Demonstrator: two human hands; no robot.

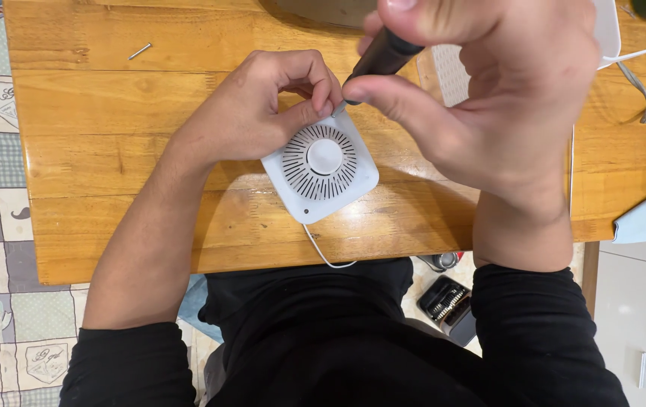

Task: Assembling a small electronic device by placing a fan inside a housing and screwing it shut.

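A small white square device (321, 167) with a round slotted grille and a round centre cap lies on the wooden table (112, 151). A thin white cable (323, 256) runs from its near side over the table edge. My left hand (262, 105) pinches the device's far corner between thumb and fingers. My right hand (481, 83) is raised close to the camera and grips a black pen-shaped screwdriver (383, 56), whose tip points down at that same far corner, right by my left fingertips.
A loose screw (140, 51) lies at the table's far left. White cables (639, 75) and a white object sit at the far right, a pale blue cloth (643, 220) at the right edge. On the floor lies a black bit case (447, 303).
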